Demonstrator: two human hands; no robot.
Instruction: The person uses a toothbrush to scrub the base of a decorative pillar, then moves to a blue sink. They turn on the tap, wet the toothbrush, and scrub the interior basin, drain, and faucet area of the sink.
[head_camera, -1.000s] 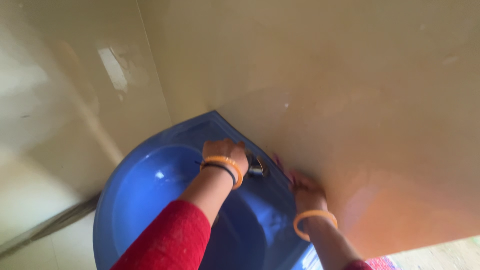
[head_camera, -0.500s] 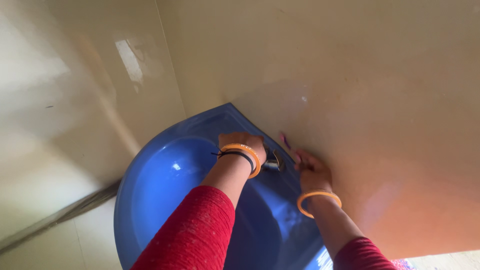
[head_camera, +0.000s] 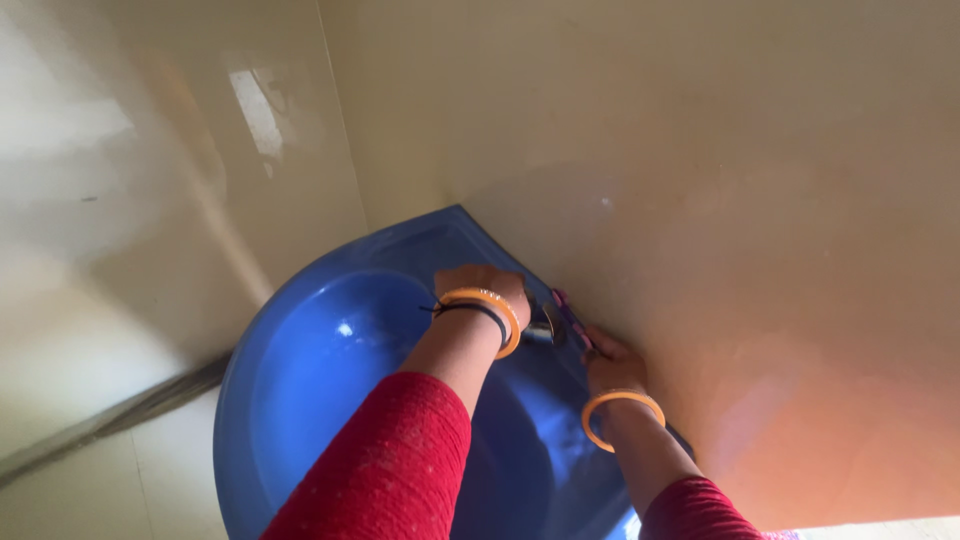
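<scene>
**Both hands crowded at the tap in the basin's back corner**

Up at the far rim of the blue washbasin (head_camera: 300, 400), the left hand (head_camera: 482, 283) is curled over the metal tap (head_camera: 545, 325), knuckles toward the camera; its fingers are hidden, so how firmly it grips cannot be told. The right hand (head_camera: 608, 365) lies just beside the tap, against the beige wall (head_camera: 700, 200), fingers stretched together toward the metal. An orange bangle (head_camera: 622, 418) circles the right wrist. Little room remains there: the basin's rear edge meets the wall directly behind both hands, and the tiled side wall (head_camera: 150, 200) closes the corner on the left. Toward the camera the bowl lies open below the red sleeves (head_camera: 390, 470).
</scene>
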